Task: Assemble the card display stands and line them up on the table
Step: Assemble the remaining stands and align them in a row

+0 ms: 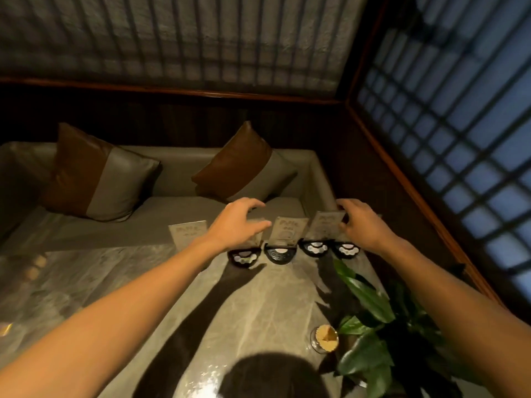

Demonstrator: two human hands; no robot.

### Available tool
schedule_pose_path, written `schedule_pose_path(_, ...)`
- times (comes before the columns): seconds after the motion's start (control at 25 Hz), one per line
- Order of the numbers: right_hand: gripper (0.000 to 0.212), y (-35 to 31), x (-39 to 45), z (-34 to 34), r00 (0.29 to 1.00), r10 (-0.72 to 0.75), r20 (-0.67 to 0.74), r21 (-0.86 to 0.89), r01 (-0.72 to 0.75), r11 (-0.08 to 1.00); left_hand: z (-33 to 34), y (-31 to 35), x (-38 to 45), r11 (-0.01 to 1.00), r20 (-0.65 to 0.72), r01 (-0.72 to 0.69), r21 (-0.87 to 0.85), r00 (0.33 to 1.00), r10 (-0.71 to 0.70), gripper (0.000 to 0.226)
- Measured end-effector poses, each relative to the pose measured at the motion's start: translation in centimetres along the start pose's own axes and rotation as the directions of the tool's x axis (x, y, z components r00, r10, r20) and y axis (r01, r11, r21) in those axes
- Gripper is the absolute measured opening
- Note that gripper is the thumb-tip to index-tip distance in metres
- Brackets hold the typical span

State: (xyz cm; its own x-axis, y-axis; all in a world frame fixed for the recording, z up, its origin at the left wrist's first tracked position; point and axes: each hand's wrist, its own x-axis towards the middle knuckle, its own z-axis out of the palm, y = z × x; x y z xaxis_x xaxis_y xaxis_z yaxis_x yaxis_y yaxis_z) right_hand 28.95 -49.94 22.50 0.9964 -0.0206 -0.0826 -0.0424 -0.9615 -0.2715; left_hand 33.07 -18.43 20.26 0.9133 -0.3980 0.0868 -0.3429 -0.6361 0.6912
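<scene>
Right grip [363, 225] pinching card [327, 224] in black base [313, 248]; left grip [240, 222] wide.

Four black-based card stands [277, 254] sit in a row at the worktop's [258, 305] far edge. The left hand [232, 225] hovers over the leftmost stand; the right hand's [363, 225] fingers [343, 206] touch the rightmost cards.

5 card stands [277, 243], 2 pillows [97, 175], 1 plant [370, 300]
</scene>
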Motion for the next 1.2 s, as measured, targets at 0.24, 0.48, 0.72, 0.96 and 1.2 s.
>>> schedule_pose_path(0.24,0.064,10.6,3.3,-1.4,0.994,0.075,0.085,-0.008,-0.075,0.997,7.9,5.5,5.8,0.999,0.067,-0.002,0.052,0.998,-0.001,0.051)
schedule_pose_path(0.48,0.056,17.4,8.2,1.8,0.986,0.025,0.166,-0.045,-0.018,0.999,16.1,7.8,14.4,0.989,0.161,0.027,0.143,0.986,-0.050,0.054)
schedule_pose_path(0.72,0.024,20.9,11.7,5.1,0.955,-0.038,0.293,-0.109,0.073,0.991,22.5,7.7,19.6,0.948,0.296,0.064,0.313,0.941,-0.161,0.051)
schedule_pose_path(0.96,0.012,22.7,13.2,5.5,0.957,-0.088,0.278,-0.131,0.128,0.983,23.8,6.5,20.3,0.945,0.323,0.100,0.310,0.924,-0.204,0.017)
schedule_pose_path(1.2,0.015,22.2,13.1,5.3,0.951,-0.095,0.295,-0.120,0.135,0.984,23.8,7.2,20.0,0.940,0.326,0.055,0.336,0.930,-0.171,0.015)
